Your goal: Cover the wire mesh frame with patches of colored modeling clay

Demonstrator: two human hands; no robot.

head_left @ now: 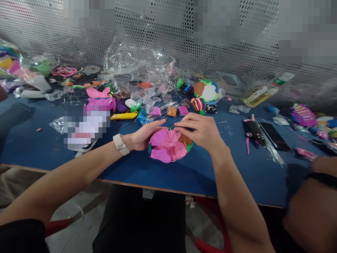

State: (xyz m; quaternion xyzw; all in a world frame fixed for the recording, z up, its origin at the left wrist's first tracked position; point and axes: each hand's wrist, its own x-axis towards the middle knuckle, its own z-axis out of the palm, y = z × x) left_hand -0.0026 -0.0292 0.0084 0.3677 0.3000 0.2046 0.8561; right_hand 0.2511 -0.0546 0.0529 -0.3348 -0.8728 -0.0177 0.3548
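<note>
Blue tabletop point(126, 170), one mostly pink clay piece point(170, 149) near its six-o'clock edge, left hand point(142, 136) holding it at ten o'clock, right hand point(202, 128) pinching one dark object point(190, 129) at two, three filled packets point(172, 111) at twelve, one bottle point(260, 97) of yellow liquid beyond, at two

A perforated grey panel point(158, 21) stands behind a blue table point(39, 147) above grey floor point(76, 228).

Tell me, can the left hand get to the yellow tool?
Probably yes: the yellow tool lies near the left hand, and nothing big seems in between, though that hand is at the pink clay piece.
</note>
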